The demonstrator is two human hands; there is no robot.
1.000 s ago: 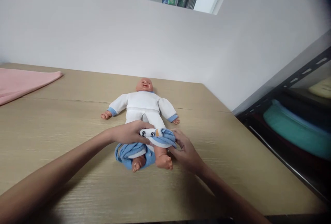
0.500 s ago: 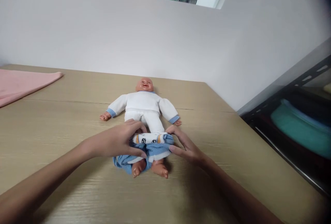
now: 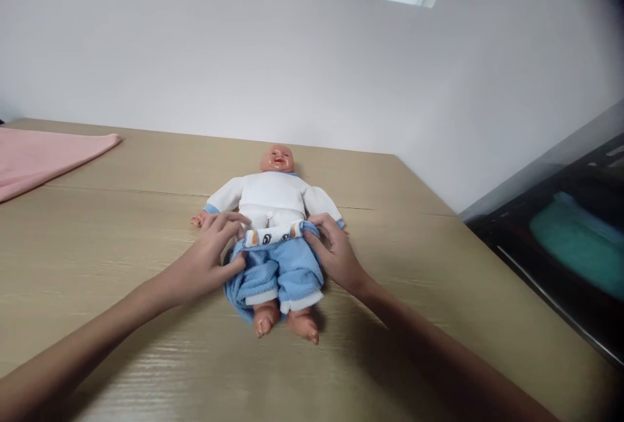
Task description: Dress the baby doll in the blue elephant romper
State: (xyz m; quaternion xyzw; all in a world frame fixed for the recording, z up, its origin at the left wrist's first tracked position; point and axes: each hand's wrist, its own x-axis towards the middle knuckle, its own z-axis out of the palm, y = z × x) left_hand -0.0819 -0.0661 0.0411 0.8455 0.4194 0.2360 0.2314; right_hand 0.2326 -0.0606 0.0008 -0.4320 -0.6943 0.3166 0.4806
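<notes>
A baby doll lies on its back, head toward the wall, in a white top with blue cuffs. Blue trousers with white hems cover its legs up to the thighs, and both bare feet poke out below. Their waistband is folded over, showing a white strip with printed eyes and orange patches. My left hand holds the trousers' left side, thumb low and fingers over the upper edge. At the right end of the waistband, my right hand pinches the cloth. Part of the left fingertips' hold is hidden.
The doll lies on a wooden table against a white wall. A pink cloth is spread at the far left. Beyond the table's right edge sits a dark rack with a teal item.
Both hands have moved up the doll's legs, away from me. The trousers have slid from the shins to the thighs, and the bunched legs have opened out.
</notes>
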